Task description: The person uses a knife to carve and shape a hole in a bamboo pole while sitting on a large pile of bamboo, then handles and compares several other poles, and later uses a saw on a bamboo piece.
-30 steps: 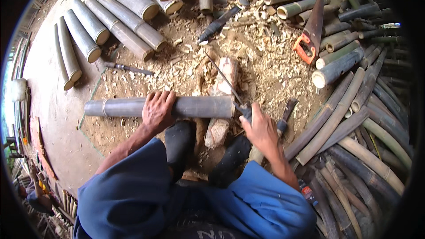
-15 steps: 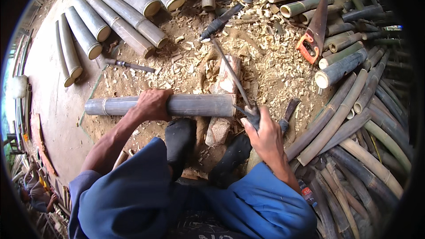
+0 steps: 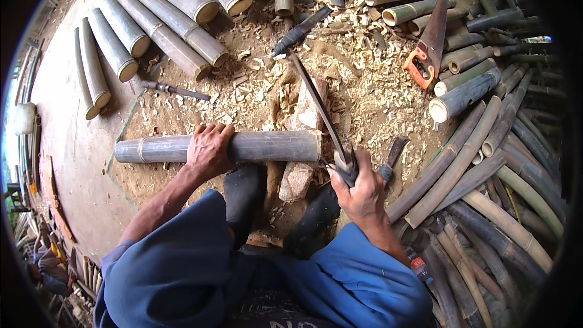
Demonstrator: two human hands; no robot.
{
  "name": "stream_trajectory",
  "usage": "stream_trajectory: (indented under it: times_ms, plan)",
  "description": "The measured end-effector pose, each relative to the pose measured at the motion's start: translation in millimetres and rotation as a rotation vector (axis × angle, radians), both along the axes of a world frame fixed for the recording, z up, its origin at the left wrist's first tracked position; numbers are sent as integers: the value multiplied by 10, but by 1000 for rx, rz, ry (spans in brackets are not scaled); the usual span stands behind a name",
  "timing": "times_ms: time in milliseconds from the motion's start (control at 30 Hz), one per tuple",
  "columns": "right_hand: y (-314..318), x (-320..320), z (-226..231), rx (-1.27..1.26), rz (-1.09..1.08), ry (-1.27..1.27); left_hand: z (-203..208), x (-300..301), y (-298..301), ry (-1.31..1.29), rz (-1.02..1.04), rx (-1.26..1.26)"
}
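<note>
A grey-brown bamboo tube lies crosswise in front of me, its right end resting on a pale wooden block. My left hand is closed over the tube's middle, knuckles up. By the cut right end, my right hand grips the dark handle of a long narrow-bladed knife. The blade slants up and away to the left, past the tube's end. Beside my right hand a second knife lies on the ground, its handle partly hidden.
Wood chips litter the ground. An orange-handled saw leans on stacked bamboo at right. Cut bamboo tubes lie far left, near another knife. A dark wrapped tool lies ahead. My dark-covered feet flank the block.
My left hand has turned a little on the tube, knuckles now further over its top. My right hand and knife have shifted slightly; the blade sits a bit nearer upright.
</note>
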State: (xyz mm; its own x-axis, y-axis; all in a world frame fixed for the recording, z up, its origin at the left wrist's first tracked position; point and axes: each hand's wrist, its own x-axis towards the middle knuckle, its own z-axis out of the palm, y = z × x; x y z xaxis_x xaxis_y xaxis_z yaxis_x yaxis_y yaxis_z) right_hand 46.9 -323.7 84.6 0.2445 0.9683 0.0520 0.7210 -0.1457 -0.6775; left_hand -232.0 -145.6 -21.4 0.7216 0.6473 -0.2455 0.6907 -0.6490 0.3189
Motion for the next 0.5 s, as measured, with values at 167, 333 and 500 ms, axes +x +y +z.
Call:
stream_trajectory:
  times_ms: [167,333,500]
  plan:
    - [-210,403,-749,-549,-11,-252,4,95,-62,-81,-3,61]
    - [75,-26,-18,-295,-49,53,-113,-145,-237,-134,19,320]
    - [-161,136,-641,-569,-91,-111,-155,30,-287,-166,22,323]
